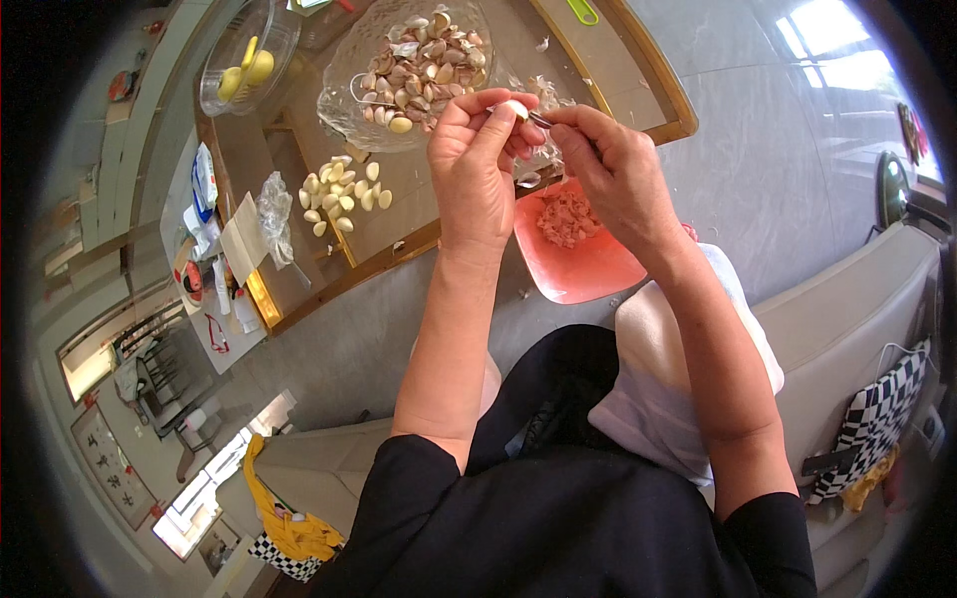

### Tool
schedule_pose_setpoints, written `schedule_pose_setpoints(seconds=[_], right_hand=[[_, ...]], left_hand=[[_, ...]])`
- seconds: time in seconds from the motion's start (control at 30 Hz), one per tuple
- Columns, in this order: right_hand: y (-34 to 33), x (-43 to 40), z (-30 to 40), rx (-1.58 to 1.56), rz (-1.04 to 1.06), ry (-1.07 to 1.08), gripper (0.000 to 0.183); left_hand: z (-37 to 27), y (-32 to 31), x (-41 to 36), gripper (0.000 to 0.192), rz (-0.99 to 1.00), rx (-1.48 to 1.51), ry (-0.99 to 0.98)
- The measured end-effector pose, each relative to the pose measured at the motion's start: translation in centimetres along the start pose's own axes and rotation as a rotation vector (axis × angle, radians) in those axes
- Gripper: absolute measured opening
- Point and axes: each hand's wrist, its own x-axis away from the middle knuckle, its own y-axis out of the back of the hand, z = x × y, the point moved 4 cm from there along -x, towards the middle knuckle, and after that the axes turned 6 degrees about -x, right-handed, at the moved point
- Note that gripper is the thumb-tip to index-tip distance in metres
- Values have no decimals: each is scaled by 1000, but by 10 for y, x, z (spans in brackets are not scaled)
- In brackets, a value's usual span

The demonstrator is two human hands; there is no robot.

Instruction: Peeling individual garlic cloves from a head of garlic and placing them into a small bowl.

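Note:
Between the thumb and fingers of my left hand [478, 164] is a pale garlic clove [517, 110]. My right hand [609, 176] grips a small dark metal tool [540, 119], its tip close to the clove; most of it is hidden in my fist, so its kind is unclear. Beyond my left hand stands a clear textured bowl [340, 112] holding many unpeeled garlic cloves [430, 63]. Peeled cloves [336, 193] lie loose on the glass tabletop to the left. Below my hands sits a pink basin [572, 273] with garlic skins [567, 218] in it.
A clear plastic container [217, 93] with yellow fruit [258, 67] stands at the table's far left. Near it lie a crumpled plastic bag [275, 217] and a brown paper piece [243, 239]. Loose skins [549, 93] litter the wood-framed glass table [404, 243]. A sofa [845, 276] is at right.

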Motion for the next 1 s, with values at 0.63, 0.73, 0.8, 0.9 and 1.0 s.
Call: schedule_pose_setpoints(seconds=[0.63,0.73,0.8,0.9,1.0], right_hand=[[2,-1,4,141,-6,195,15],[2,0,4,157,2,160,14],[4,1,5,140,-92,117,13],[6,-1,4,177,-110,115,13],[7,-2,-1,152,-149,133,13]], left_hand=[[-1,0,1,8,-11,-17,-2],[-2,-1,2,8,-5,-22,-2],[-3,-4,3,9,22,-58,-14],[-4,-6,4,10,16,-72,-22],[-5,-10,5,10,37,-66,15]])
